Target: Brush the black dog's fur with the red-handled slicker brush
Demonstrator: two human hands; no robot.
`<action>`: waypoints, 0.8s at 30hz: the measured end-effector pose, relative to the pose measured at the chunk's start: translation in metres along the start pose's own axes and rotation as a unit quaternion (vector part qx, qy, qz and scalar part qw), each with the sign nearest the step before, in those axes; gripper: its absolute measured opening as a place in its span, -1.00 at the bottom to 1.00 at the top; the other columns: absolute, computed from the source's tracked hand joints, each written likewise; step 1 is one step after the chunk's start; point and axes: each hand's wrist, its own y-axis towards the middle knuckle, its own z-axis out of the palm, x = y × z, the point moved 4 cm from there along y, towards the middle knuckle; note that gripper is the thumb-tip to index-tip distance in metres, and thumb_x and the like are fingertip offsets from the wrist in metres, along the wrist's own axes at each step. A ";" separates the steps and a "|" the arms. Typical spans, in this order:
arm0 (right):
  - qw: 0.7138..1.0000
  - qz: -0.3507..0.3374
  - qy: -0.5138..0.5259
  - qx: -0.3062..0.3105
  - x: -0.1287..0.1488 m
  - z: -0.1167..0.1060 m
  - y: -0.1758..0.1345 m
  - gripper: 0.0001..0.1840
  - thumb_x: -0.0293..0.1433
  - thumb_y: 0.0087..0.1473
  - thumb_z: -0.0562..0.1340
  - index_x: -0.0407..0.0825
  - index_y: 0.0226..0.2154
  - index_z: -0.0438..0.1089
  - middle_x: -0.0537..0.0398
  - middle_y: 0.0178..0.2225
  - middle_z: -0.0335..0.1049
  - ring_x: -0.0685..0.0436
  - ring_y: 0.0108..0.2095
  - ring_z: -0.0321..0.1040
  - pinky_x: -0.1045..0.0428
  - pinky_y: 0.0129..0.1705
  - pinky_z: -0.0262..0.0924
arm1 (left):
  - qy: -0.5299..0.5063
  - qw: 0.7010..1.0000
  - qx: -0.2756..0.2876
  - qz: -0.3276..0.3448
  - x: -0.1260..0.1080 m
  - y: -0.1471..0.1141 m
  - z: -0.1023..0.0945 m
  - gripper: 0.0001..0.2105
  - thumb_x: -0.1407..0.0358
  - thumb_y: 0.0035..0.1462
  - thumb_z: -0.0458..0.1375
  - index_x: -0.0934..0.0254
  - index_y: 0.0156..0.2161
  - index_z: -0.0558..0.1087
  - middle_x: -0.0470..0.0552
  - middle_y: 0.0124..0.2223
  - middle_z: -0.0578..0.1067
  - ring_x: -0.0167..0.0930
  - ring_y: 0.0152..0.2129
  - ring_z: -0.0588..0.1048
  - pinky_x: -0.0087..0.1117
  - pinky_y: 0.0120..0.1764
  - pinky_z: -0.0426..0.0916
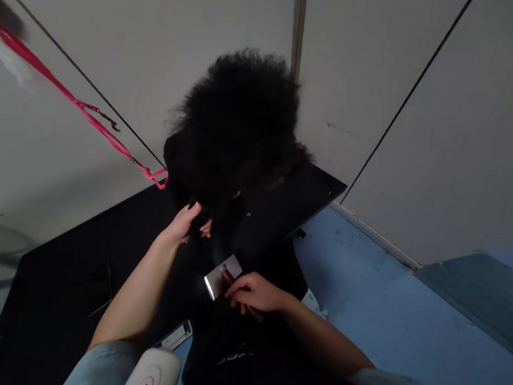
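Pale wall (452,134) panels behind, split by dark seams and one metal strip. Blue floor (365,291) at right, darker mat (480,298) on it near the wall.

Black table (65,282) across lower left, corner reaching toward the wall.

Black dog (238,135) standing on table, fluffy coat, facing away; details of body lost in dark fur. Pink leash (85,108) running taut from upper left down to the dog's neck area, looped end just beside the fur.

Left hand (185,224) raised against the dog's underside or leg, fingers curled closed around a tuft of black fur; fingertips partly buried in coat. Forearm bare, light blue sleeve (102,366) at bottom.

Right hand (254,292) lower, just below the dog, closed in a pinch grip on a brush (223,276): shiny rectangular metal head catching light, reddish neck, handle hidden under the fingers. Brush head touching or just short of the fur; cannot tell which.

White device (152,378) at bottom edge, rounded, near the left sleeve. Small metal clip-like item (178,335) on table edge beside it, unclear.
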 end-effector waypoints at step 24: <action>0.943 0.035 0.105 -0.314 -0.005 -0.104 0.058 -0.84 -0.32 0.07 0.24 -0.09 -0.34 0.42 0.15 -0.59 0.31 0.06 -0.67 0.17 0.09 -0.58 0.17 | -0.145 0.985 0.059 -0.069 0.026 -0.095 -0.011 -0.56 -0.13 0.07 0.06 0.23 -0.23 0.42 -0.25 -0.73 0.10 -0.57 -0.86 0.03 -0.51 -0.72 0.15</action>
